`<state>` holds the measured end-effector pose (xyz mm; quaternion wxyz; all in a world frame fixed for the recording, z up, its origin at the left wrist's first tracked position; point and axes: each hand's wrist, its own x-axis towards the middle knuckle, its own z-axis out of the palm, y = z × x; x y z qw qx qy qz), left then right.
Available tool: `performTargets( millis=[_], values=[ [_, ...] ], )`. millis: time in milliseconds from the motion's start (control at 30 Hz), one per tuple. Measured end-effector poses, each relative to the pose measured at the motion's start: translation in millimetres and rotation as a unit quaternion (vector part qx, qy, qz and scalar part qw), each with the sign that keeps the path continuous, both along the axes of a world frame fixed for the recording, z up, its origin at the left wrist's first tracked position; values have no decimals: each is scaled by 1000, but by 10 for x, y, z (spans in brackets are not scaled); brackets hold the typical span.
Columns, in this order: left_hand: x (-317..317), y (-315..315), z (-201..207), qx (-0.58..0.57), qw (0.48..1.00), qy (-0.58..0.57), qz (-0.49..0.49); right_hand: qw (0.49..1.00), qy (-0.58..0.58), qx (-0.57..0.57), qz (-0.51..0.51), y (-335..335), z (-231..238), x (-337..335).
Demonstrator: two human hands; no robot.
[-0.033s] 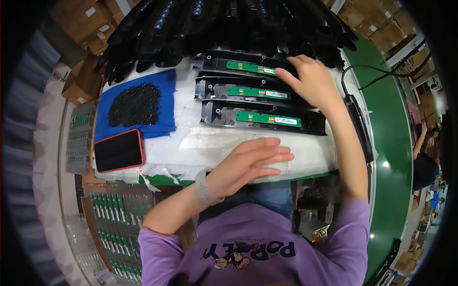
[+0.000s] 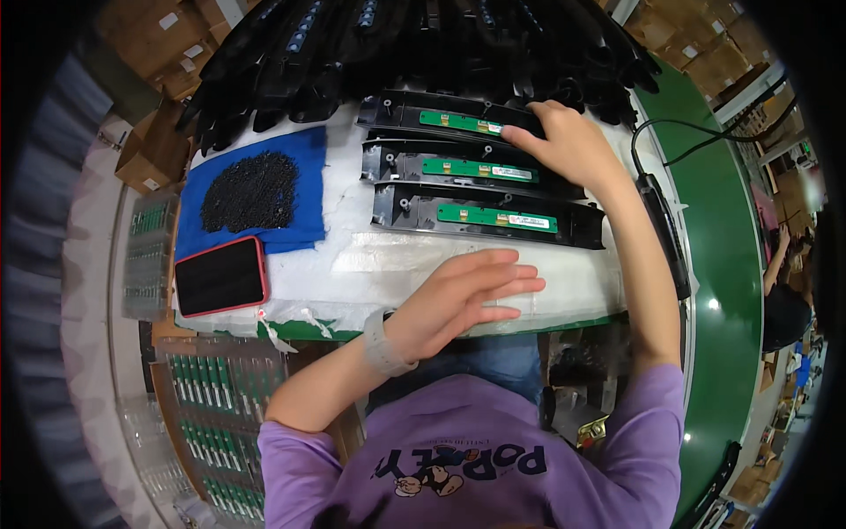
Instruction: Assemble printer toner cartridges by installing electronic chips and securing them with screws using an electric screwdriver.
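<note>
Here, our half-curled right hand (image 2: 568,141) is touching the white-labelled far panel (image 2: 404,115), grip unclear; before this panel, our open left hand (image 2: 463,298) is hovering empty; leftward, trays (image 2: 211,417) are containing boards (image 2: 202,374).

The right hand (image 2: 573,152) touches the farthest green-boarded black strip (image 2: 401,115).

Was def an assembly workshop imo: cardboard boxes (image 2: 163,40) at 10 o'clock, blk plastic parts (image 2: 405,57) piled at 12, trayed PCBs (image 2: 213,374) at 8.

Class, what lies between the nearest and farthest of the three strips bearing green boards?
In the head view, the middle black strip, bearing its own green board, lies between them.
</note>
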<state>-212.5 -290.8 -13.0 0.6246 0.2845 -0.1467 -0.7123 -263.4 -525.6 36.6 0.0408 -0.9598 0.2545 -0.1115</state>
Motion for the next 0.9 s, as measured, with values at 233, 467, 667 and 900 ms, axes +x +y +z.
performTargets(
  millis=[233,467,667,900],
  values=[
    [-11,-8,51,14,991,-122,51,962,125,225,92,-178,110,-177],
    [-15,192,135,14,948,-307,85,863,-16,484,143,356,-69,-656],
    [-228,199,36,-18,892,-439,105,926,-132,327,137,906,-176,-1021],
    [-788,87,29,-82,824,-532,178,865,-321,384,29,1309,-334,-1632]
  ],
)
